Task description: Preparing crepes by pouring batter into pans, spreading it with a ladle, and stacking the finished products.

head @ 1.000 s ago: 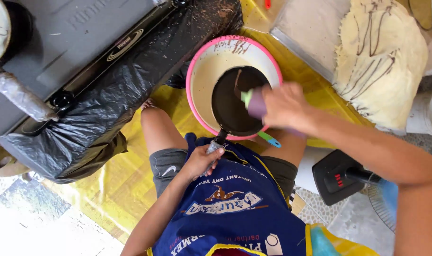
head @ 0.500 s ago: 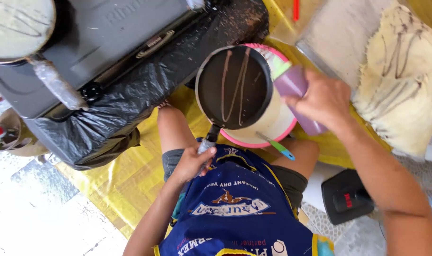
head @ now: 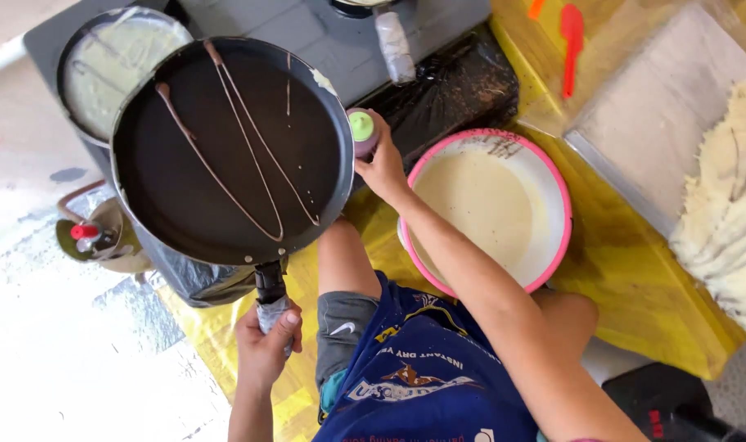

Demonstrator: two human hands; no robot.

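Left hand (head: 265, 348) grips black pan (head: 232, 147) streaked with brown lines; right hand (head: 381, 168) clasps squeeze bottle (head: 362, 131).

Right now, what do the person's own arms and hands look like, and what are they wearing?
Both arms are bare from what shows, with no sleeves reaching the forearms. The left hand and the right hand wear no gloves, and no rings, watch or bracelet can be seen. Below them the person wears a dark blue apron with a printed design and white lettering, over grey shorts bearing a small white mark.
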